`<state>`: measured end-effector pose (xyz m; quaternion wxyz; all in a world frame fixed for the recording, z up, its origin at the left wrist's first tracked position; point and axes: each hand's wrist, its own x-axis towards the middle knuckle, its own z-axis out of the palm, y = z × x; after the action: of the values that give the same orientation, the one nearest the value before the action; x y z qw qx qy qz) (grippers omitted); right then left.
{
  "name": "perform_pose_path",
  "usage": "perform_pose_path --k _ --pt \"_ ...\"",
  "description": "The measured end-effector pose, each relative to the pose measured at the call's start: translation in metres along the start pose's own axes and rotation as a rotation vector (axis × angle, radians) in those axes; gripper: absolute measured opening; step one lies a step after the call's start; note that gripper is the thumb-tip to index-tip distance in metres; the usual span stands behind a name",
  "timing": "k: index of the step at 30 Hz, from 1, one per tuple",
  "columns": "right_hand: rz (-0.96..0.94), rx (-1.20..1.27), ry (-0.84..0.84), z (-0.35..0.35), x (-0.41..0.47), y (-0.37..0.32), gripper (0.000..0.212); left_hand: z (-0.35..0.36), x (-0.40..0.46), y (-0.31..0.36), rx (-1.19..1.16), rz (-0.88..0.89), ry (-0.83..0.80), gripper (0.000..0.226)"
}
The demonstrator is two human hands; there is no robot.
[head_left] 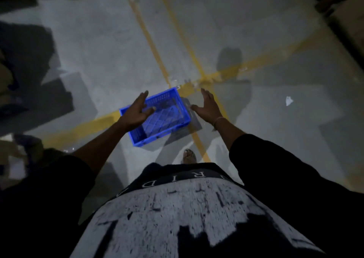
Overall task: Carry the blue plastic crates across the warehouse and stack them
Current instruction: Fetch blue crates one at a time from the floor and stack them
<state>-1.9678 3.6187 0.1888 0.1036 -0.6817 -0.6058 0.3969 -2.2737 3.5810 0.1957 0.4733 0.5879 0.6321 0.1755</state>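
On the grey concrete floor (pixel 102 47), where yellow painted lines (pixel 151 47) cross, one blue plastic crate (pixel 157 118) stands with its open side up. Its perforated walls and ribbed bottom show, but motion blur makes the details soft. The left hand (pixel 137 112) hangs over the crate's left rim and hides a part of it; its fingers (pixel 142 97) are spread apart and hold nothing. The right hand (pixel 207 108), with a thin band at the wrist, is just beside the crate's right side, fingers also apart and empty. Whether either hand touches the crate, I cannot tell. Below, a dark shirt (pixel 177 218) with a pale print fills the view, and only one foot (pixel 189 156) shows. Dark shapes at the left edge are too dim to name.
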Motion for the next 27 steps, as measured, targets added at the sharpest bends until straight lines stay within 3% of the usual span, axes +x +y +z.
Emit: perform_pose_path --k 11,27 --pt "0.356 0.253 0.404 0.013 -0.156 0.053 0.091 0.013 0.017 0.053 0.233 0.316 -0.417 0.078" --pt "0.807 0.557 0.957 0.053 -0.474 0.165 0.088 0.245 -0.102 0.154 0.418 0.632 -0.936 0.081"
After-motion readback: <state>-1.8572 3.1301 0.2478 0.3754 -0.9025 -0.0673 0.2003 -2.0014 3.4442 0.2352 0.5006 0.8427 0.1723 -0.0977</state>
